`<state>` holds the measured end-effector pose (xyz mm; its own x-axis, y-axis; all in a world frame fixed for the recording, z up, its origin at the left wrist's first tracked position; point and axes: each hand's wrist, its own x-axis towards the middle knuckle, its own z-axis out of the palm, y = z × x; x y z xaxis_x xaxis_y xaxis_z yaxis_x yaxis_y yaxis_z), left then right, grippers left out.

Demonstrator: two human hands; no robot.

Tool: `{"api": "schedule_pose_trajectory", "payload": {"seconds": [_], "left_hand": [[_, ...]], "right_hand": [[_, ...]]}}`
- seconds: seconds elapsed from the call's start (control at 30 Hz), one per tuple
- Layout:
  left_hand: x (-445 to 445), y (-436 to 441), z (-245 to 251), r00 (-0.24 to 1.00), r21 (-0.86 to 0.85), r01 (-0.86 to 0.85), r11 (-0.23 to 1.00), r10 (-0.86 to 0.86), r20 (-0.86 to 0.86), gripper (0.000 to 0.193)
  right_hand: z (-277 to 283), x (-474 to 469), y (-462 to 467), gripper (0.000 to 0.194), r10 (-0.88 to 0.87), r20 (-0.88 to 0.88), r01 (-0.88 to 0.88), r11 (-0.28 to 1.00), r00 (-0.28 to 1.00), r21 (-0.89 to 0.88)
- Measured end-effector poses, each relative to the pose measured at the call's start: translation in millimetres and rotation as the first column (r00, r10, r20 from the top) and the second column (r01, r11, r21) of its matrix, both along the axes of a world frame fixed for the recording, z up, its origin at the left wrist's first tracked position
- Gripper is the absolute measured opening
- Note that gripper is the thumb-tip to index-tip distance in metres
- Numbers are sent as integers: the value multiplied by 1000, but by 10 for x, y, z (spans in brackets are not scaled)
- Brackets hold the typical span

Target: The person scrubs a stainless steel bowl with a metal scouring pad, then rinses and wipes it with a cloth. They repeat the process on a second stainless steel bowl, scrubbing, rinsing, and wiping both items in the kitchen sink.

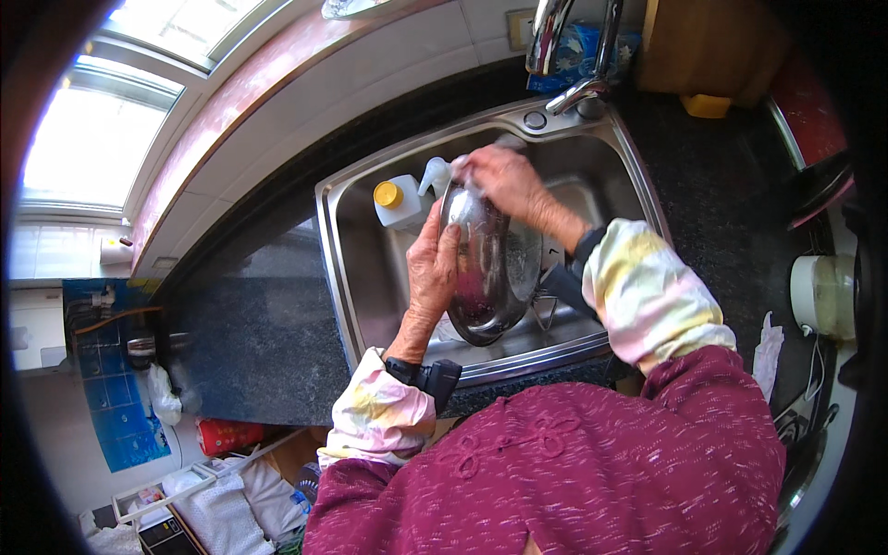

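Observation:
My left hand [431, 267] grips the side of a shiny stainless steel bowl [479, 277], tipped on its side above the sink [596, 159]. At the bowl's far end, my right hand [505, 182] presses a blurred whitish cloth or wipe [510, 142] against the metal. Its fingers are curled around this material, whose exact kind I cannot tell. Just left of the bowl, a white plastic bottle [409, 214] with a yellow cap stands in the sink. Close to it is a pale pump nozzle [435, 175], partly hidden by my hands. Behind the bowl, a wire stand [547, 311] shows in part.
A chrome faucet [579, 94] rises at the sink's back right corner. Dark speckled countertop [270, 326] surrounds the basin. At right are a white appliance with a clear container [818, 295] and a crumpled white bag [768, 354]. A yellow object [706, 106] lies behind.

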<state>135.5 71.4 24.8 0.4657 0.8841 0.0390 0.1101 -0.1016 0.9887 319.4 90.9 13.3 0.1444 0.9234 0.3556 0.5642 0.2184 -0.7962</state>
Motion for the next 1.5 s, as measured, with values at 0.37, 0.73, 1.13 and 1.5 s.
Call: {"api": "schedule_pose_trajectory", "payload": {"seconds": [0.37,0.73,1.13,1.5], "left_hand": [[227,279,120,981,79,156,985,-145,-131,39],[-274,-805,-179,992,-140,58,988,-73,-104,41],[198,-107,123,1000,-140,14,990,-13,9,35],[84,172,9,993,82,-84,993,91,-80,44]], "right_hand": [[-226,501,-8,30,-283,-191,182,889,940,-421],[-869,782,111,46,-254,-357,69,886,899,-458],[90,-32,-285,26,-208,-235,182,975,950,-128],[20,-459,-604,24,-41,139,13,981,989,196]]}}
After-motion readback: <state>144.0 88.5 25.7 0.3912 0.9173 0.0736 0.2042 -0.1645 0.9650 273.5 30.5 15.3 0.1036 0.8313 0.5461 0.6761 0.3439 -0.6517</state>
